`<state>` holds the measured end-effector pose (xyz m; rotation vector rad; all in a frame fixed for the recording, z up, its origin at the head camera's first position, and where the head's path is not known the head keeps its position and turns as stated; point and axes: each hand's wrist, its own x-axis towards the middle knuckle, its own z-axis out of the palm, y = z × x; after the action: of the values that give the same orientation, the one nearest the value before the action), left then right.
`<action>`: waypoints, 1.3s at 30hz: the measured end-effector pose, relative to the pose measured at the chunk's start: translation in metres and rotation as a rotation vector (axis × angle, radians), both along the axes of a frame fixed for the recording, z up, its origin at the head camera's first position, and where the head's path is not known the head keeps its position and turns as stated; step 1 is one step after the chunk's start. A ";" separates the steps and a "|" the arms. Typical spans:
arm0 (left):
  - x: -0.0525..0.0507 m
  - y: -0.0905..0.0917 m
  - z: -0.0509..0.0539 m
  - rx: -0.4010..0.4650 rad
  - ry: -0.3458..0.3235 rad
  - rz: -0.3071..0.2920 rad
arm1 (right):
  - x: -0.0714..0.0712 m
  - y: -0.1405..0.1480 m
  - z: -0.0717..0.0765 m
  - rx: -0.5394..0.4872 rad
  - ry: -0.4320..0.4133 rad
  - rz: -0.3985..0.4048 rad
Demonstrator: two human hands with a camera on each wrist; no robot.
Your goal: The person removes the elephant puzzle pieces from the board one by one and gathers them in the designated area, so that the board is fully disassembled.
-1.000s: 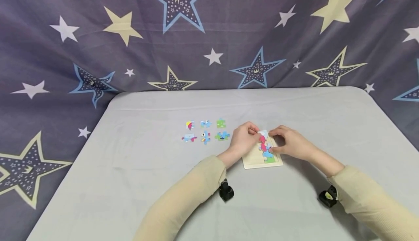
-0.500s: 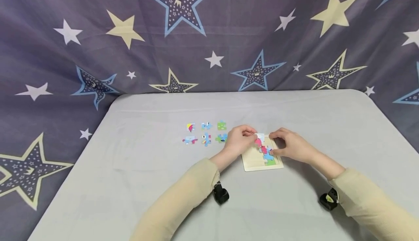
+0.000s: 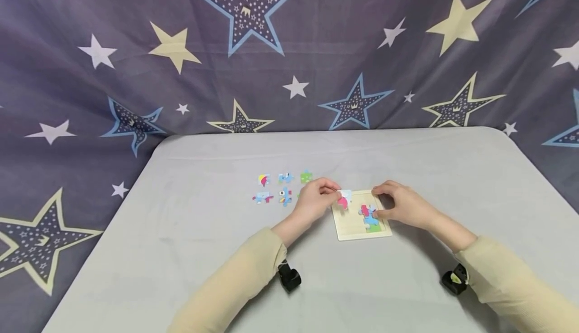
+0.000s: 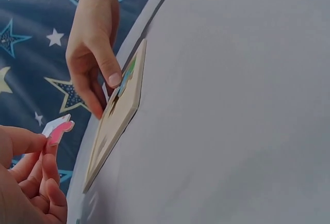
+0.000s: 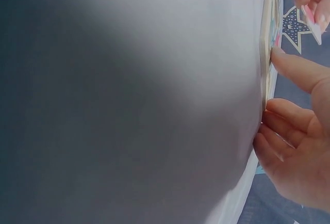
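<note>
My left hand pinches a white and pink puzzle piece between thumb and fingers. That piece is above the left part of a square wooden puzzle board, lifted clear of it in the left wrist view. Several joined pieces, pink, blue and green, lie inside the board along its right side. My right hand holds the board at its right edge. Its thumb rests over the board near the joined pieces, and the other fingers touch the outer edge.
Left of the board, loose puzzle pieces lie in two rows, among them a yellow and red piece, a blue piece with an eye and a green piece. One is mostly hidden by my left hand. A star-patterned curtain hangs behind the table.
My left hand has drawn leftward, carrying the white and pink piece away from the joined pieces at the board's right side. My right hand stays at the board's edge.
</note>
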<state>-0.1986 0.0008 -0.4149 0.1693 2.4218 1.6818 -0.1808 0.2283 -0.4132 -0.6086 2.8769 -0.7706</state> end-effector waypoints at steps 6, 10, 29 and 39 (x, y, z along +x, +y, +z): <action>0.004 -0.013 0.000 0.017 -0.004 -0.002 | 0.001 -0.001 0.000 -0.001 0.000 -0.006; 0.007 -0.024 0.001 0.019 0.007 -0.007 | 0.001 -0.002 0.000 -0.003 0.005 -0.002; 0.018 -0.058 0.000 0.008 0.003 0.018 | 0.002 -0.003 0.000 -0.002 0.013 -0.007; 0.022 -0.082 -0.006 0.009 0.002 0.045 | 0.002 -0.004 -0.002 -0.005 0.023 0.002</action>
<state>-0.1766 -0.0812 -0.4205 0.1193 2.4381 1.7119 -0.1783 0.2244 -0.4152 -0.6243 2.8961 -0.7753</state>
